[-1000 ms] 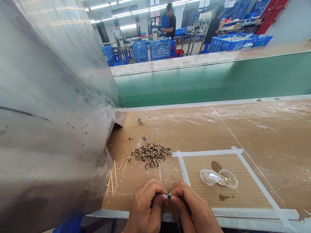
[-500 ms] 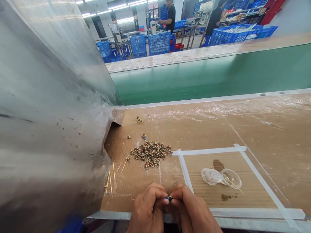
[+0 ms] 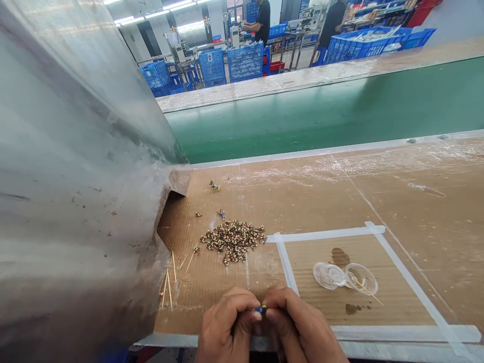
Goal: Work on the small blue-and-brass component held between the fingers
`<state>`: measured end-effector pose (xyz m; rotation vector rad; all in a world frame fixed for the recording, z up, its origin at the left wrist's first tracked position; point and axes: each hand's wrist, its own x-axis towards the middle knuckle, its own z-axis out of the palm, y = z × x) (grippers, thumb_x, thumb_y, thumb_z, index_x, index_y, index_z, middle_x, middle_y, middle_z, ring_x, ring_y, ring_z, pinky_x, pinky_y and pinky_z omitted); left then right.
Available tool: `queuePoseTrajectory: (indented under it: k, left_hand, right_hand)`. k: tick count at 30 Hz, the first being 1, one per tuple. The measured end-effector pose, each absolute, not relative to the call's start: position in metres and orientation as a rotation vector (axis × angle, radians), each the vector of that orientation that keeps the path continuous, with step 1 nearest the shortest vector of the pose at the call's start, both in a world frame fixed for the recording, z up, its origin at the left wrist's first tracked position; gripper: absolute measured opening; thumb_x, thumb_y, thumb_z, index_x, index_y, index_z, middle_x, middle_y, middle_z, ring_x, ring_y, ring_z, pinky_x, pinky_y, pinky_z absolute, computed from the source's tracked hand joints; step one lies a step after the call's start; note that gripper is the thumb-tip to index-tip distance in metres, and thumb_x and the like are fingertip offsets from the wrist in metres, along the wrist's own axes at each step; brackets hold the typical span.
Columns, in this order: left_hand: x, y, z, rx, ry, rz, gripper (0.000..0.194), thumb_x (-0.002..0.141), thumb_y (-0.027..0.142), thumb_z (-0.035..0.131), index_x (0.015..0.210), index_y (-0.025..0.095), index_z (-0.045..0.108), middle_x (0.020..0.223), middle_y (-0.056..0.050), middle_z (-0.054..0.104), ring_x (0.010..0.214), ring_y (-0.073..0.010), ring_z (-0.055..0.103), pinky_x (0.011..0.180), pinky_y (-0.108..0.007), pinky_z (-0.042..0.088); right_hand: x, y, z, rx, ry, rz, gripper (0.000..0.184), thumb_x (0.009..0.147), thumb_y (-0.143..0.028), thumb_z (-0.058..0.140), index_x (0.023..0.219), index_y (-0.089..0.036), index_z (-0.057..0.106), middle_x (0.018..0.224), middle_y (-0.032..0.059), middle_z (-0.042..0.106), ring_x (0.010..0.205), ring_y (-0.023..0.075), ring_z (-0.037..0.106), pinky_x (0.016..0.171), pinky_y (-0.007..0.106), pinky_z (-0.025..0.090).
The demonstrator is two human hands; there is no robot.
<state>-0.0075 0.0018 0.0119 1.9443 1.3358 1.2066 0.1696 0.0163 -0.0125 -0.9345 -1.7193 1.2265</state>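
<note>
My left hand [image 3: 227,322] and my right hand [image 3: 298,322] meet at the near edge of the cardboard-covered bench [image 3: 397,191]. Their fingertips pinch a tiny blue-and-gold part [image 3: 260,308], mostly hidden by the fingers. Beyond them lies a heap of several small multicoloured parts [image 3: 232,241]. A few loose ones, such as a stray part [image 3: 215,186], sit farther off. Wooden toothpicks [image 3: 168,290] lie to the left. To the right, two clear plastic dishes [image 3: 342,277] sit inside a white tape square [image 3: 328,233].
A large dented steel sheet [image 3: 75,176] rises along the left side. Behind the bench runs a green conveyor belt [image 3: 321,111]. Beyond it stand blue plastic crates [image 3: 245,62] and two people [image 3: 262,15] at workstations.
The view has tilted slightly, so the bench and background sit a little differently. Both hands stay together, still pinching the tiny part, and the heap and dishes have not been moved.
</note>
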Motion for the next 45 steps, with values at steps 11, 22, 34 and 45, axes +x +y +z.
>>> queuePoseTrajectory:
  k: [11, 22, 34, 45]
  left_hand:
    - [-0.005, 0.008, 0.015, 1.857, 1.276, 1.187, 0.022, 0.106, 0.028, 0.054, 0.089, 0.021, 0.064, 0.071, 0.002, 0.062, 0.062, -0.0102, 0.061, 0.060, -0.017, 0.049]
    - [-0.007, 0.006, 0.013, 1.837, 1.224, 1.247, 0.013, 0.100, 0.012, 0.060, 0.104, 0.021, 0.069, 0.084, -0.001, 0.068, 0.071, -0.0111, 0.066, 0.067, -0.019, 0.054]
    - [-0.006, 0.005, 0.012, 1.868, 1.243, 1.257, 0.015, 0.100, 0.011, 0.059, 0.108, 0.021, 0.068, 0.089, -0.002, 0.070, 0.075, -0.0123, 0.068, 0.069, -0.020, 0.056]
    - [-0.006, 0.006, 0.010, 1.966, 1.212, 1.253, 0.016, 0.101, 0.010, 0.054, 0.098, 0.020, 0.066, 0.075, -0.001, 0.065, 0.065, -0.0117, 0.063, 0.060, -0.018, 0.050]
  right_hand:
    - [0.173, 0.021, -0.009, -0.894, -1.701, 1.267, 0.019, 0.111, -0.029, 0.043, 0.097, -0.026, 0.056, 0.075, -0.0059, 0.057, 0.058, 0.0092, 0.054, 0.059, 0.020, 0.043]
    - [0.171, 0.021, -0.004, -0.916, -1.683, 1.184, 0.016, 0.109, -0.025, 0.049, 0.097, -0.027, 0.059, 0.073, -0.0077, 0.058, 0.056, 0.0082, 0.053, 0.058, 0.019, 0.042]
    - [0.169, 0.020, -0.006, -0.940, -1.697, 1.116, 0.018, 0.111, -0.032, 0.047, 0.100, -0.027, 0.060, 0.074, -0.0065, 0.061, 0.060, 0.0099, 0.058, 0.062, 0.019, 0.047]
    - [0.168, 0.015, -0.016, -0.887, -1.765, 1.040, 0.020, 0.114, -0.030, 0.038, 0.102, -0.027, 0.054, 0.082, -0.0036, 0.061, 0.066, 0.0121, 0.058, 0.062, 0.022, 0.045]
